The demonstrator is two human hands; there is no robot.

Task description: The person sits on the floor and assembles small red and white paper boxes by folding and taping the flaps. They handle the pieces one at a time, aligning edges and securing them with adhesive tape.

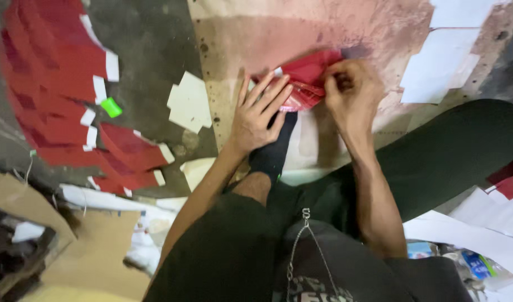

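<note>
A: Where's the workpiece?

B: Red folded paper piece (pixel 307 81), lying on a stained cardboard sheet (pixel 239 39) on the floor, straight ahead of the person, just past the foot in a black sock (pixel 273 151).

A: Orientation?

B: Long axis runs roughly lower-left to upper-right. Left hand (pixel 259 114) is flat on its lower-left end, fingers (pixel 270 92) spread wide and pressing down. Right hand (pixel 351 92) sits at the upper-right end, fingers curled in tight, pinching the red edge.

A: Which hand is nearer?

B: Both touching. The right one has the actual pinch; the left one only pins it. The piece lies between the two hands, ahead of the left fingertips and to the left of the right knuckles.

A: Surroundings?

B: To the left, a fanned stack of red sheets with white tabs (pixel 55 84) on the concrete floor (pixel 150 39), with a small green object (pixel 111 107) on its edge. White paper cutouts (pixel 189 103) lie between that stack and the cardboard. More white sheets (pixel 441 61) top right.

A: Unknowns?

B: The right fingertips are hidden behind the knuckles, so the exact grip point is unclear. Can't tell how many layers the red piece has; there's a glossy patch under the left fingers that I can't identify. The green object is too small to name. Bottom-left is blurred cardboard clutter.
</note>
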